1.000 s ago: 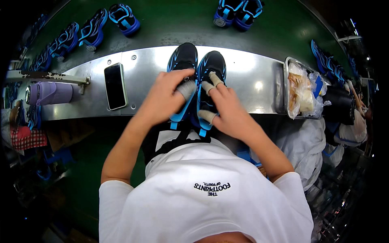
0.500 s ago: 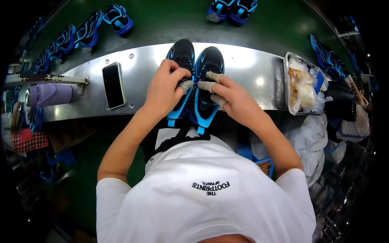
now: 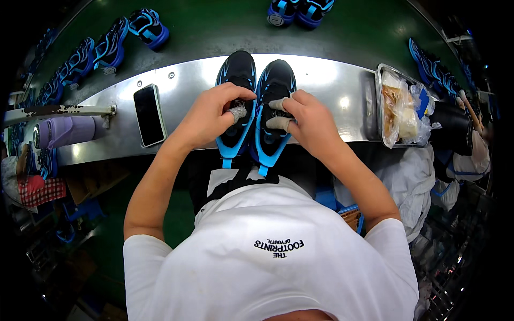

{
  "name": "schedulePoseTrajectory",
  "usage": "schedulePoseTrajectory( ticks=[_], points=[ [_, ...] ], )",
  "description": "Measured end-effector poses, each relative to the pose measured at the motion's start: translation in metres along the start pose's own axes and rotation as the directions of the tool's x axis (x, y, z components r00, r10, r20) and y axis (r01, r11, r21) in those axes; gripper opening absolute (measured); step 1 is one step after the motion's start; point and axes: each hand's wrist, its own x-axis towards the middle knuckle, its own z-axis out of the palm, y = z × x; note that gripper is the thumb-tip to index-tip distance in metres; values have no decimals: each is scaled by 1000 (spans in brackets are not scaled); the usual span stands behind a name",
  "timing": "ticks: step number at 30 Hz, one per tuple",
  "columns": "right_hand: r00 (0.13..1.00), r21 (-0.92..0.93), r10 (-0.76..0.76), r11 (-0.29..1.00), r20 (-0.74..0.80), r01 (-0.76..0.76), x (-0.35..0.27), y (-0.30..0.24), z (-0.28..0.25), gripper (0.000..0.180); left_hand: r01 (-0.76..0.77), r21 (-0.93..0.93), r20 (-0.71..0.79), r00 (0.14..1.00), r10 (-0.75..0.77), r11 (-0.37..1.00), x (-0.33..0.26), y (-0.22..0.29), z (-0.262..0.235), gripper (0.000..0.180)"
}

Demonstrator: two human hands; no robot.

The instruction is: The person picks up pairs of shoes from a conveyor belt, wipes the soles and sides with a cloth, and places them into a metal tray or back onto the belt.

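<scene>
A pair of black sneakers with bright blue trim stands side by side on the metal bench edge in front of me, toes pointing away: the left sneaker (image 3: pixel 238 67) and the right sneaker (image 3: pixel 278 74). My left hand (image 3: pixel 211 116) is closed over the left sneaker's lacing, index finger and thumb bent toward each other. A pale wrap covers that thumb. On the right sneaker, my right hand (image 3: pixel 313 122) grips around the lacing, with beige covers on its fingertips. Whether laces are pinched in either hand is too small to tell.
Left of the sneakers lies a phone (image 3: pixel 150 115), near a lilac bottle (image 3: pixel 67 131) and a chipped metal bar (image 3: pixel 59 111). A metal tray (image 3: pixel 379 101) with plastic-wrapped items sits right. More sneakers (image 3: pixel 111 46) stand on the green surface (image 3: pixel 214 27) beyond. Another person's arm (image 3: pixel 472 115) shows far right.
My right-hand fingers have curled in closer on the right sneaker. My left hand has shifted slightly down, its index finger reaching toward the sneaker's inner edge. The view has tilted a little.
</scene>
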Motion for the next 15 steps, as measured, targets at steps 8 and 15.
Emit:
schedulePoseTrajectory(
  ticks=[8,15],
  points=[
    [998,51,-9,999,61,6,1,7,-4,35,-25,29,-93,995,27,999,-1,-2,4,47],
    [999,98,0,995,53,-5,0,8,-10,31,-150,317,-396,876,275,936,-21,28,28,30]
  ],
)
